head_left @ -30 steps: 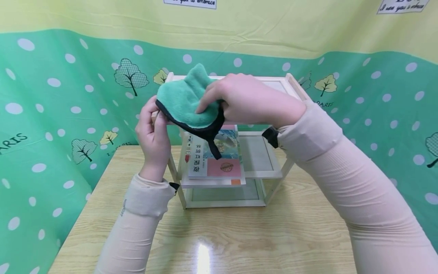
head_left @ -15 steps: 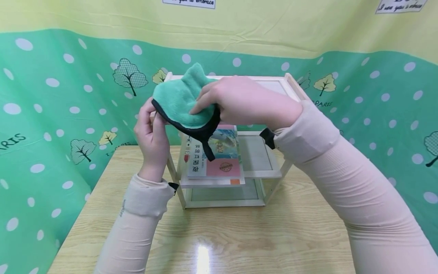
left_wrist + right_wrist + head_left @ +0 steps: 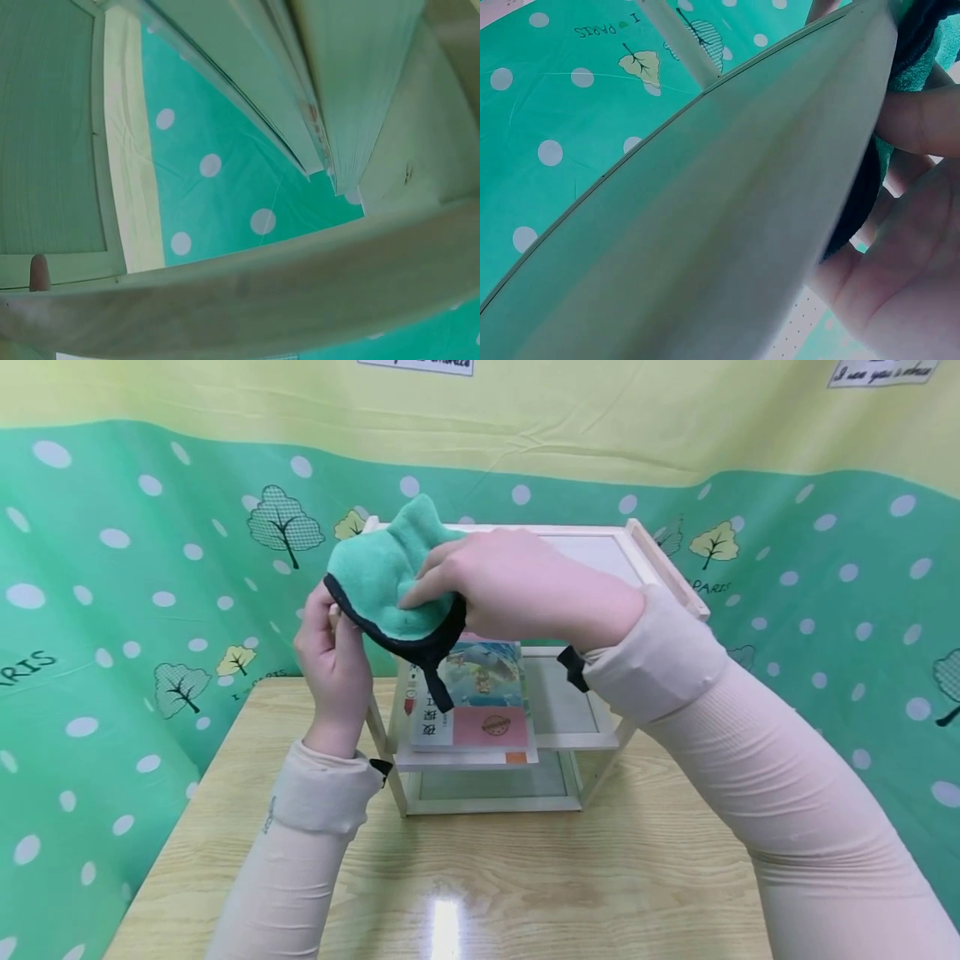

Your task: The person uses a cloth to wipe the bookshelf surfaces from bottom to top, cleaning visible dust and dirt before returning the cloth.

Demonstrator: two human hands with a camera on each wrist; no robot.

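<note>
A teal plush cloth (image 3: 375, 572) with black edging and a black hanging loop lies over the front left of a whitewashed wooden shelf rack's top (image 3: 592, 547). My right hand (image 3: 517, 581) holds the cloth there, fingers bent over it. In the right wrist view the thumb and fingers have the cloth (image 3: 911, 79) between them, close beside the pale top board (image 3: 727, 187). My left hand (image 3: 333, 672) grips the rack's top left front corner; its upper fingers are partly behind the cloth. One fingertip (image 3: 40, 274) shows at the wooden rail (image 3: 247, 300) in the left wrist view.
Stacked books (image 3: 487, 727) with pink and blue covers lie on the left of the middle shelf, jutting past its front edge. A lower shelf (image 3: 487, 785) sits beneath. The rack stands on a wood-grain table (image 3: 480, 877), before a green and yellow patterned curtain (image 3: 97, 527).
My right hand and the cloth have slid left along the rack's top, uncovering more of its right front end. My left hand keeps its hold on the corner.
</note>
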